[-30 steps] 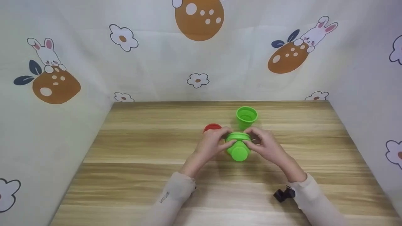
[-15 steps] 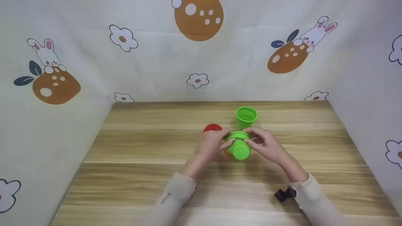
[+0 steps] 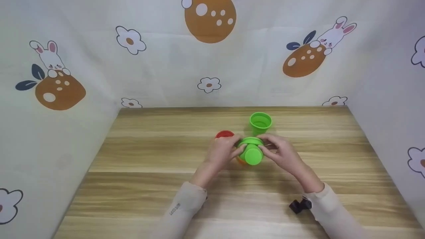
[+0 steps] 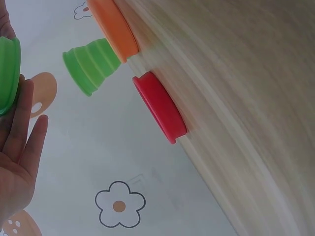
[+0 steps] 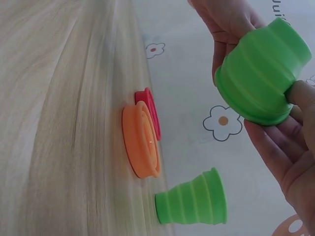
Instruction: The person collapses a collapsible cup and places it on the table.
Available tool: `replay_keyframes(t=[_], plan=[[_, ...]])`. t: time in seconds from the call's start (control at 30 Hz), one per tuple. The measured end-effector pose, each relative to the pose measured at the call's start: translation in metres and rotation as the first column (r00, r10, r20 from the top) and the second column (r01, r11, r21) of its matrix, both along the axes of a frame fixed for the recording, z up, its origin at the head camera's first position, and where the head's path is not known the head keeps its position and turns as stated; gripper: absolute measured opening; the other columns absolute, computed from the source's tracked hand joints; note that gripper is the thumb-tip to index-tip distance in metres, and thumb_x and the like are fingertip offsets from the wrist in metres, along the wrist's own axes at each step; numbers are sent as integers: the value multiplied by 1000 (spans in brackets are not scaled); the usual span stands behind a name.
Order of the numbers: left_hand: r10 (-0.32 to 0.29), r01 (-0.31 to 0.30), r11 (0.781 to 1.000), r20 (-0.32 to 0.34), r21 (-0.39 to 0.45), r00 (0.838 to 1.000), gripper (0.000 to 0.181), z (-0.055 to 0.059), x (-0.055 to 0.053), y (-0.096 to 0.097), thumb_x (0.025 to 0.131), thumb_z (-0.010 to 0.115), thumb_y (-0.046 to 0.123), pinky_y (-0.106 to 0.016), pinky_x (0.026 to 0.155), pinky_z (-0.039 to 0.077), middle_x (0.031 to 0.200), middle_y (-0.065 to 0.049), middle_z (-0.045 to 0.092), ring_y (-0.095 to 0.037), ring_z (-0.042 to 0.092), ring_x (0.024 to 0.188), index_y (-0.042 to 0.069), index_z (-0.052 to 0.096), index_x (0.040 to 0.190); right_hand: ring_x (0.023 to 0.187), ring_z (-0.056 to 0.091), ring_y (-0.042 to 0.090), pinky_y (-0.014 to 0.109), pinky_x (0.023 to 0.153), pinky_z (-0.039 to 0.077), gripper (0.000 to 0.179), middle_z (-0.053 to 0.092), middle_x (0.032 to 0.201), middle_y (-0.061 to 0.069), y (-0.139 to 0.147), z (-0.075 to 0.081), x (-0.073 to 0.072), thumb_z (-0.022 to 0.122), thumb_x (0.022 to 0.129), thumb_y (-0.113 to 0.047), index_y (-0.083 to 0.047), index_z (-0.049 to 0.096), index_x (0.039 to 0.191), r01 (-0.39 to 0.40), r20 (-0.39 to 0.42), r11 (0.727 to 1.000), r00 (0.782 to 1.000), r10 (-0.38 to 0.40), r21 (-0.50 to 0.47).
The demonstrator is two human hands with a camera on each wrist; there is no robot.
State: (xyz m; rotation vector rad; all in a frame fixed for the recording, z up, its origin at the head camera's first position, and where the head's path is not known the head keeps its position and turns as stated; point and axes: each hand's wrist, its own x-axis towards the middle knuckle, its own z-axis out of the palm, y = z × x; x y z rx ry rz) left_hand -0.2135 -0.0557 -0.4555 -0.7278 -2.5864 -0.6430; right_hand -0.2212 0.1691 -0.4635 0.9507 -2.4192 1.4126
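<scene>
Both hands hold a green collapsible cup in the air, its closed base facing the head camera and its rim pointing away. My left hand grips one side, thumb on the stepped wall and fingers at the rim. On the opposite side my right hand grips it likewise, its thumb pressing into the wall in the right wrist view. That view shows the cup extended, with ridged rings. Below it, an orange collapsed cup lies flat on the table, mostly hidden in the head view.
A second green collapsible cup stands extended and upright behind the hands. A red collapsed cup lies flat to the left, partly covered by the left hand. A small black object is at the right cuff. Patterned cloth walls surround the wooden table.
The held green cup has moved slightly up in the head view, and its base has shifted a little. More of the orange cup shows beneath it. Both hands keep their grip.
</scene>
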Motion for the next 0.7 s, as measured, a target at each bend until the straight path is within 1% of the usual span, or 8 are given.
replay_keyframes(t=[0.1, 0.17, 0.27, 0.37, 0.43, 0.53, 0.6, 0.7], plan=[[-11, 11, 1000, 6, 2, 1000, 16, -1, 0, -1, 95, 66, 28, -18, 56, 45, 76, 0, 69, -5, 49, 63, 13, 68, 102, 90, 73, 25, 22, 75, 61, 27, 73, 106, 17, 0, 0, 0, 68, 90, 2, 4, 67, 116, 18, -65, 999, 998, -16, 30], [-23, 23, 1000, 4, 3, 1000, 18, -1, 0, -1, 96, 66, 29, -19, 59, 49, 80, 1, 70, -6, 53, 65, 13, 68, 104, 87, 73, 26, 23, 73, 62, 26, 74, 104, 17, 0, 0, 0, 68, 89, 2, 4, 68, 115, 27, -105, 999, 994, -22, 41], [-67, 67, 998, -4, 11, 998, 22, 0, 1, -2, 96, 66, 29, -23, 68, 55, 91, 2, 74, -8, 64, 74, 13, 67, 110, 84, 74, 24, 22, 70, 62, 25, 74, 102, 16, 1, -1, -1, 69, 88, 3, 4, 69, 113, 32, -169, 998, 985, -22, 57], [-137, 137, 990, -11, 36, 991, 27, 1, 0, -2, 96, 67, 24, -25, 81, 59, 106, 1, 74, -11, 69, 90, 12, 66, 119, 82, 74, 23, 22, 68, 61, 24, 75, 102, 16, 1, -3, -3, 70, 88, 3, 3, 69, 112, 26, -209, 998, 978, -12, 65], [-179, 180, 982, -9, 62, 984, 28, 1, 0, -3, 96, 67, 20, -24, 84, 59, 111, -1, 74, -12, 70, 95, 9, 65, 122, 84, 74, 23, 21, 70, 61, 25, 75, 104, 15, 1, -4, -3, 70, 89, 2, 2, 69, 114, 19, -194, 998, 981, -6, 67], [-209, 209, 972, -15, 104, 978, 27, 0, -1, -4, 95, 67, 14, -19, 84, 58, 111, -5, 74, -13, 71, 97, 6, 65, 121, 90, 74, 23, 22, 74, 61, 27, 74, 108, 13, 1, -3, -3, 70, 90, -2, -1, 69, 117, 5, -136, 999, 991, 3, 54], [-204, 205, 972, -23, 111, 979, 27, 0, -1, -4, 94, 67, 12, -17, 82, 58, 109, -6, 75, -13, 72, 95, 5, 66, 120, 94, 74, 22, 23, 76, 61, 28, 74, 111, 12, 1, -4, -3, 69, 91, -4, -4, 69, 120, -5, -85, 999, 996, 9, 43], [-179, 182, 978, -34, 106, 983, 26, -1, -1, -3, 93, 67, 11, -17, 80, 59, 106, -6, 75, -13, 73, 93, 5, 67, 118, 97, 72, 21, 24, 79, 61, 30, 74, 112, 11, 2, -4, -3, 68, 93, -6, -5, 68, 122, -22, -2, 1000, 1000, 22, 17]])
